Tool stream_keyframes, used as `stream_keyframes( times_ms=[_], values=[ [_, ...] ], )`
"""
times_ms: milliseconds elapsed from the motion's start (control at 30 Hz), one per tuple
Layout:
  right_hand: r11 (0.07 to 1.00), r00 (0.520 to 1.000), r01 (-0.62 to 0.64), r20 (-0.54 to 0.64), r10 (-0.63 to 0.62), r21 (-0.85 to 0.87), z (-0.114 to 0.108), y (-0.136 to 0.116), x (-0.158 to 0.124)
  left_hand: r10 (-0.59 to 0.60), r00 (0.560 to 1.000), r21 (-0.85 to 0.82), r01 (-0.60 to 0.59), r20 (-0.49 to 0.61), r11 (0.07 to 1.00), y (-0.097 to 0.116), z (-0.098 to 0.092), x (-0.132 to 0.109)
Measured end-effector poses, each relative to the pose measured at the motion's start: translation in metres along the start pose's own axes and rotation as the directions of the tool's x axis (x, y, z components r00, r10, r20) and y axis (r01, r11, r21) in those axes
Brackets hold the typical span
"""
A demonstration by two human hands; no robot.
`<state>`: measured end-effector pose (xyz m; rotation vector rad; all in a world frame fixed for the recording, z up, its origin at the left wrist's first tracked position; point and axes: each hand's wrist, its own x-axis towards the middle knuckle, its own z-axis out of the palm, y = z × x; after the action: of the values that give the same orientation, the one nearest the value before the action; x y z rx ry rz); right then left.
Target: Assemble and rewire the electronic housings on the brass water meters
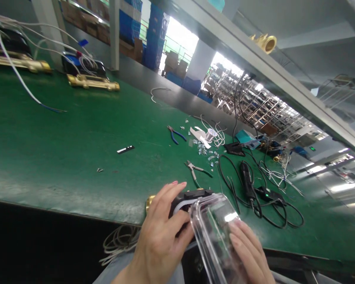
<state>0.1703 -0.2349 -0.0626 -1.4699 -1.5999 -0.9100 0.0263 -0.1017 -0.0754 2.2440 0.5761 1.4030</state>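
Note:
My left hand [159, 232] is wrapped over a black device housing [197, 194] at the bench's front edge. A threaded brass end [149, 202] sticks out to the left of its fingers. In my right hand [251, 254] is a clear plastic cover [214, 227], tilted beside the housing, fingers pressed along its right side. The cover overlaps the housing's right part; I cannot tell whether they touch. Most of the housing's inside is hidden by my left hand and the cover. Just behind lie cutting pliers [192, 167] with pale green handles.
The green bench [77, 138] carries blue-handled pliers [174, 134], a solder spool [210, 135], small clear pieces [205, 149], a black corded tool [247, 181] and a black-and-white strip [126, 149]. Brass-bodied devices [93, 83] stand back left. White cable [121, 240] hangs below the edge. A shelf beam [254, 63] crosses above.

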Motion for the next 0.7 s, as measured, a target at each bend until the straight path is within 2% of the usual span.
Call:
stream_keyframes(
  times_ms=[67, 133, 200, 233, 300, 367, 433, 600, 700],
  values=[
    [0.99, 0.984, 0.142, 0.107, -0.14, -0.013, -0.005, 0.0, 0.012, -0.038, 0.999, -0.006, 0.038, -0.022, 0.999, -0.001, 0.003, -0.004],
    [0.977, 0.972, 0.209, 0.119, -0.203, -0.032, -0.007, 0.0, 0.02, -0.129, 0.988, -0.075, 0.124, -0.079, 0.989, -0.001, 0.008, -0.009],
    [0.967, 0.964, 0.248, 0.118, -0.24, -0.055, -0.007, -0.001, 0.024, -0.272, 0.954, -0.219, 0.241, -0.127, 0.946, -0.001, 0.013, -0.013],
    [0.962, 0.96, 0.262, 0.117, -0.253, -0.069, -0.006, -0.001, 0.024, -0.346, 0.931, -0.284, 0.302, -0.118, 0.91, -0.001, 0.014, -0.014],
    [0.955, 0.955, 0.281, 0.122, -0.269, -0.097, -0.005, -0.002, 0.022, -0.442, 0.897, -0.318, 0.418, -0.004, 0.851, -0.002, 0.015, -0.015],
    [0.949, 0.954, 0.289, 0.114, -0.276, -0.126, -0.004, -0.002, 0.02, -0.44, 0.889, -0.256, 0.458, 0.124, 0.851, -0.003, 0.01, -0.012],
    [0.945, 0.955, 0.291, 0.099, -0.279, -0.147, -0.003, -0.002, 0.019, -0.396, 0.897, -0.227, 0.435, 0.198, 0.872, -0.003, 0.004, -0.009],
    [0.947, 0.958, 0.285, 0.086, -0.275, -0.148, -0.005, 0.0, 0.02, -0.381, 0.887, -0.27, 0.446, 0.261, 0.853, -0.003, -0.008, -0.004],
    [0.948, 0.955, 0.287, 0.123, -0.271, -0.135, -0.011, 0.002, 0.02, -0.342, 0.904, -0.297, 0.411, 0.257, 0.862, -0.003, -0.008, -0.007]
  ],
)
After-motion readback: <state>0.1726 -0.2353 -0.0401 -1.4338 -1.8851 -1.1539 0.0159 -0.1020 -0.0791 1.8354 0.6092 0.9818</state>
